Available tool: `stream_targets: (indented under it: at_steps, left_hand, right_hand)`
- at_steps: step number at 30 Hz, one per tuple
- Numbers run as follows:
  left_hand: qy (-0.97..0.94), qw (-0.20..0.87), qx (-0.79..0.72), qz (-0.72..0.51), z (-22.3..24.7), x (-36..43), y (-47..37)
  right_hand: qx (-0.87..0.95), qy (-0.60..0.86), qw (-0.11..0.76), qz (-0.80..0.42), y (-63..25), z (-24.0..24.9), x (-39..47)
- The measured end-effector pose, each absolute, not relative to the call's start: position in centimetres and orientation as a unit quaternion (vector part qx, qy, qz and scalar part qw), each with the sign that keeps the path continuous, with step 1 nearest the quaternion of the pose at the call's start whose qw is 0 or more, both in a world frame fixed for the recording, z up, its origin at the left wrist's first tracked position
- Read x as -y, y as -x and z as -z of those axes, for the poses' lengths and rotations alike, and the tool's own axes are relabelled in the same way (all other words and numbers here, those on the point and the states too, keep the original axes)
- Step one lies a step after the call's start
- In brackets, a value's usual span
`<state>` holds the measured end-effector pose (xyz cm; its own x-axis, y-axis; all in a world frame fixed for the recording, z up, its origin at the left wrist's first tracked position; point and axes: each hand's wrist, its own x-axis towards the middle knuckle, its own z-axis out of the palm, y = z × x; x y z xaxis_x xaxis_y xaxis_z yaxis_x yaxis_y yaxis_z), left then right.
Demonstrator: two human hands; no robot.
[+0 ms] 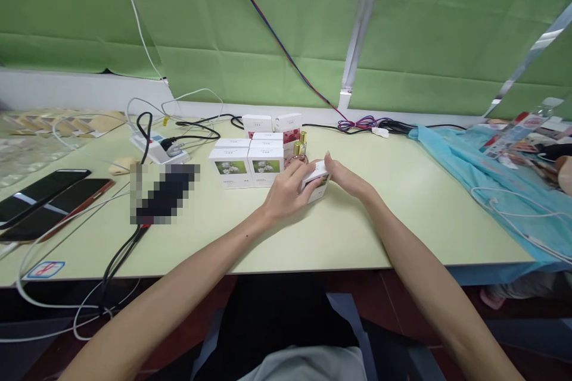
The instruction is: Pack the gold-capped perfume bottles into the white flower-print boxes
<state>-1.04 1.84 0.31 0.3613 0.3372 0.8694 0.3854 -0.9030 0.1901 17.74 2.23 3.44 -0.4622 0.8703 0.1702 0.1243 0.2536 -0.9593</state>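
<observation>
A small white box [318, 191] with a green picture on its front is between my two hands on the pale table. My left hand [286, 191] wraps round its left side, with the thumb across the front. At its right side is my right hand [346, 178], thumb up near the top edge, its other fingers hidden behind the box. Left of them stand several white boxes with flower pictures [231, 169], grouped together. Two boxes with red pictures [288, 125] stand behind. Gold-capped bottles [298, 150] are just behind my left hand.
Phones [58, 208], a power strip [163, 152] and tangled cables lie at the left. Blue plastic sheeting [465, 161] covers the table's right end, with a plastic bottle [521, 131] lying there. Bundled wires [357, 124] run along the back edge.
</observation>
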Motion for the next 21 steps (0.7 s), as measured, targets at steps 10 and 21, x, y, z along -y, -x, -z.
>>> stream_targets:
  at_steps: [10,21]
  left_hand:
    - [0.813,0.046,0.219,0.538,-0.6,-1.9,1.2]
    - [0.827,0.041,0.197,0.525,-1.1,-1.9,1.5]
  right_hand:
    - [0.6,0.331,0.354,-0.636,-18.4,-1.8,-3.6]
    - [0.529,0.322,0.375,-0.691,-17.5,-2.1,-3.1]
